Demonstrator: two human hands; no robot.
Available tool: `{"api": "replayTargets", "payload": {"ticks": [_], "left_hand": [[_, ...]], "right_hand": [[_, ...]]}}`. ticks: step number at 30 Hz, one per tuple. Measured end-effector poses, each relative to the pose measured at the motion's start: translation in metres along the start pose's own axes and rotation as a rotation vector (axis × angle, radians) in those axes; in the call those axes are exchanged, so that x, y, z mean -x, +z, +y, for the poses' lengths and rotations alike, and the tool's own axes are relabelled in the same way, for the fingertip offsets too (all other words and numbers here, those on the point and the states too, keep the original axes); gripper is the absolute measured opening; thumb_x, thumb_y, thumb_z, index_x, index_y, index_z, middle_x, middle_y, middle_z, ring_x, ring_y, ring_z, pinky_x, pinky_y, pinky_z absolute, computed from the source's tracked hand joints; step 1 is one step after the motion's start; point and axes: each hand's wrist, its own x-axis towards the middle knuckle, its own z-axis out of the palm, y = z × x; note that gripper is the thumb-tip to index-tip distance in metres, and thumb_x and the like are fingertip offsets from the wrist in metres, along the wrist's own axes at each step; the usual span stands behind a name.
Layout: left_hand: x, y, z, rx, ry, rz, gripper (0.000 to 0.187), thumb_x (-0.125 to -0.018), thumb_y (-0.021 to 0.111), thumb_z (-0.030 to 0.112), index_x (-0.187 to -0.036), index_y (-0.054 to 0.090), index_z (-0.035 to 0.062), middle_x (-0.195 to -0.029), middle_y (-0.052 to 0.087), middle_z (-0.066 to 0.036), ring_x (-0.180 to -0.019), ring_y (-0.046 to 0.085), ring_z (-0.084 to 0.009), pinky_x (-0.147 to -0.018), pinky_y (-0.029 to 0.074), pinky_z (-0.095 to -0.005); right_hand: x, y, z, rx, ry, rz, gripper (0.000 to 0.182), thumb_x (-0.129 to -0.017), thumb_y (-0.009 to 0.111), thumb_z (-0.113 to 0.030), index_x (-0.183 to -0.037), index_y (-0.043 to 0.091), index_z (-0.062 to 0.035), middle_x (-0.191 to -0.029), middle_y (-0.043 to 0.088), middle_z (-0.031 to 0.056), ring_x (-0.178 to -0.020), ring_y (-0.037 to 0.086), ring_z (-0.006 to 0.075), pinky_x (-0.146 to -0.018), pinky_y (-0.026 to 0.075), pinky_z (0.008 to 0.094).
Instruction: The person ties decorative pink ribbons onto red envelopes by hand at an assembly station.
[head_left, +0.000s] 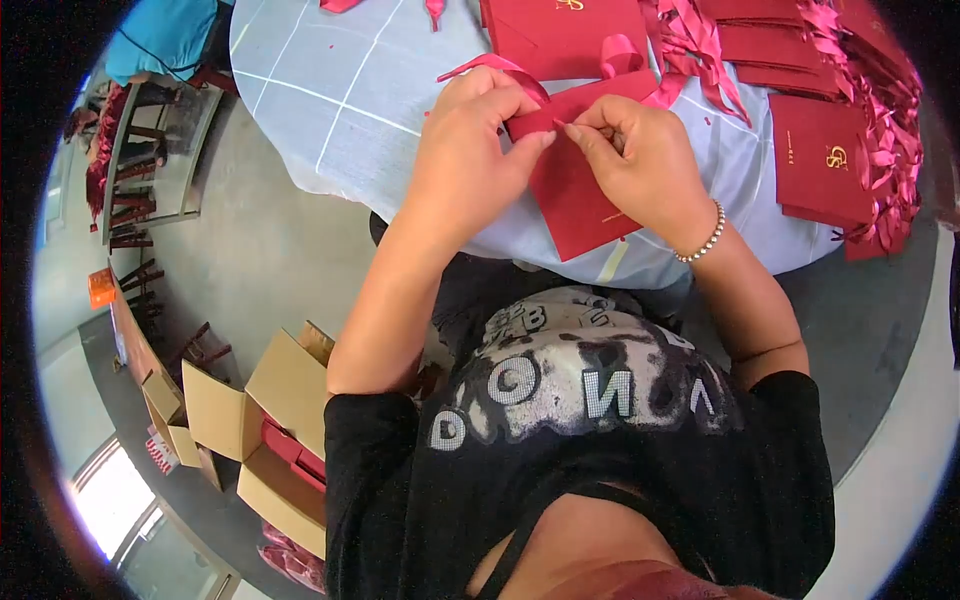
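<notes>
A dark red paper gift bag [578, 218] lies tilted near the front edge of the cloth-covered table, with small gold print near its lower edge. Over its upper part both hands meet, fingertips close together. My left hand [478, 150] is closed in a pinch, and a red satin ribbon [508, 66] runs out from behind its fingers. My right hand [640, 160], a beaded bracelet at its wrist, pinches a small red ribbon end beside the left thumb. The fingers partly hide the ribbon between them.
More red bags [560, 38] lie just beyond. Stacks of bags with ribbon handles [822, 160] fill the table's right side. Loose ribbons [692, 45] lie between them. An open cardboard box [222, 408] with red contents stands on the floor at lower left.
</notes>
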Motion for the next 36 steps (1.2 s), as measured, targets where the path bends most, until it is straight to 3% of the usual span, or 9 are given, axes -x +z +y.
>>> {"api": "replayTargets", "payload": {"ticks": [7,10,19,22,28,36], "left_hand": [[0.002,0.002,0.003,0.032,0.020,0.014,0.019,-0.076,0.079,0.001,-0.091,0.066,-0.0008,-0.094,0.061,-0.006,-0.083,0.060,-0.0192,-0.072,0.049,-0.0291],[0.004,0.004,0.003,0.051,0.020,0.031,0.018,-0.077,0.078,0.000,-0.091,0.067,-0.0011,-0.094,0.061,-0.006,-0.084,0.060,-0.0191,-0.073,0.049,-0.0288],[0.008,0.004,0.001,0.066,0.027,0.033,0.017,-0.077,0.077,0.000,-0.091,0.068,-0.0016,-0.094,0.062,-0.007,-0.086,0.060,-0.0195,-0.075,0.050,-0.0288],[0.008,0.005,-0.001,0.084,0.031,0.038,0.017,-0.077,0.077,-0.001,-0.092,0.068,-0.0018,-0.095,0.062,-0.007,-0.086,0.060,-0.0196,-0.075,0.050,-0.0288],[0.009,0.005,-0.001,0.092,0.011,0.028,0.017,-0.078,0.076,-0.002,-0.092,0.067,-0.0020,-0.095,0.062,-0.007,-0.087,0.061,-0.0199,-0.075,0.050,-0.0289],[0.010,0.008,-0.007,0.090,0.003,0.023,0.018,-0.079,0.075,-0.001,-0.095,0.065,-0.0018,-0.096,0.062,-0.007,-0.087,0.061,-0.0187,-0.074,0.050,-0.0283]], "right_hand": [[-0.002,-0.002,0.000,0.017,-0.034,-0.003,0.012,-0.083,0.067,-0.013,-0.078,0.070,-0.0020,-0.066,0.065,0.0175,-0.057,0.065,0.0321,-0.056,0.050,0.0413],[-0.003,-0.002,0.003,0.042,-0.059,-0.051,0.011,-0.088,0.069,-0.009,-0.084,0.068,0.0016,-0.062,0.061,0.0076,-0.055,0.050,0.0083,-0.051,0.040,0.0281],[-0.009,-0.003,0.001,0.005,0.034,-0.112,0.012,-0.088,0.070,-0.008,-0.084,0.068,0.0023,-0.065,0.062,0.0026,-0.059,0.050,0.0058,-0.053,0.040,0.0269],[-0.012,0.000,0.007,-0.016,0.032,-0.099,0.014,-0.081,0.069,-0.014,-0.074,0.069,-0.0019,-0.068,0.066,0.0179,-0.061,0.066,0.0297,-0.058,0.049,0.0402],[-0.015,0.003,0.017,-0.110,0.005,-0.165,0.015,-0.082,0.069,-0.015,-0.074,0.069,-0.0024,-0.069,0.066,0.0183,-0.062,0.066,0.0294,-0.058,0.049,0.0405],[-0.010,0.006,0.007,0.011,-0.060,-0.034,0.014,-0.083,0.067,-0.014,-0.077,0.069,-0.0020,-0.070,0.066,0.0186,-0.065,0.067,0.0342,-0.060,0.051,0.0431]]}}
